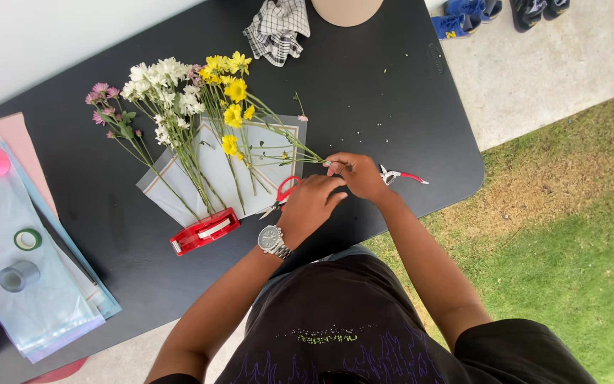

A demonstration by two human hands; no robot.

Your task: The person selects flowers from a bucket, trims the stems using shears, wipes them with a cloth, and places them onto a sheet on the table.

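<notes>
Nearest the camera, the left hand [310,205], with a silver metal wristwatch [273,240] on its wrist, rests on the black table [392,92] with its fingers curled and pressed together; whether they pinch anything cannot be told. Its fingertips touch the right hand [359,175], which sits just beyond at 1 o'clock. The right hand's fingers [337,166] are pinched together on the cut end of a thin green flower stem [289,141].

That stem lies flat on the table, its long axis running from the pinched end at 4 o'clock up to its small yellow daisy-like blooms [234,92] at 10 o'clock, so the bloom end points away from the fingers. The cut end is hidden inside the pinch.

Just at 3 o'clock of the right hand lie red-handled pruning snips [401,175], near the knuckles but apart from them. At 9 o'clock of the left hand, red-handled scissors [283,193] lie partly under it, and farther at 8 o'clock stands a red plastic tape dispenser [205,230].

Beyond, pale grey wrapping paper [214,167] lies under the fanned stems of white blooms [158,78] and pink blooms [102,103]. At the far edge, 12 o'clock, lies a crumpled black-and-white checked cloth [276,28].
</notes>
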